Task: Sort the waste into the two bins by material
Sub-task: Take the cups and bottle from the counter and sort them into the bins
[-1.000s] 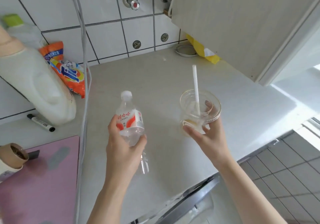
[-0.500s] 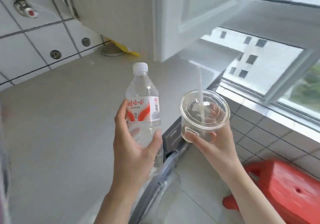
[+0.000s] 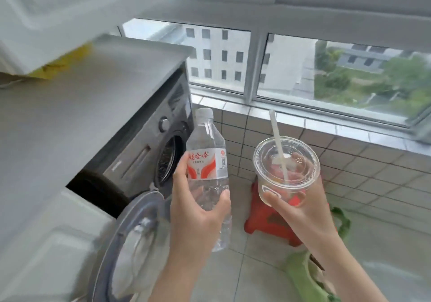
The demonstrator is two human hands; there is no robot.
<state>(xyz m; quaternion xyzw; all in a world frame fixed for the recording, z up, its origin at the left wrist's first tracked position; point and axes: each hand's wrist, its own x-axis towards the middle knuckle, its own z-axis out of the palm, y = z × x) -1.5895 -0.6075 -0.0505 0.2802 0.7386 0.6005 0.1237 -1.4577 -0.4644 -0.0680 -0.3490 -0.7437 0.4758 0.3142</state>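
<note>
gripping a clear plastic bottle (image 3: 207,161) around its lower half, the left hand (image 3: 198,213) has its thumb on the red-and-white label and its fingers curled round the far side. the bottle stands nearly upright in mid-air, white cap on, and looks empty or close to it; its transparent base pokes out below the hand. just to the right of that hand, the right hand (image 3: 300,210) holds a clear plastic cup (image 3: 285,173) from underneath, thumb pressed on the near wall and fingers wrapped behind. the cup wears a clear lid, and a white straw (image 3: 277,143) runs through the lid, tilting up and to the left. whether any liquid sits at the bottom of the cup i cannot tell; red shows through its wall from what is behind.

below and beyond the right hand a red plastic stool (image 3: 268,222) stands on the tiled floor (image 3: 251,276), and something green (image 3: 303,276) lies on the floor beneath the right forearm, blurred. left of the left hand is a grey washing machine (image 3: 144,143) with its round door (image 3: 130,243) swung open toward the camera, under a pale table (image 3: 81,105). a blurred yellow item (image 3: 63,65) lies at the table's far end. above both hands a window (image 3: 326,68) looks onto buildings and trees.
</note>
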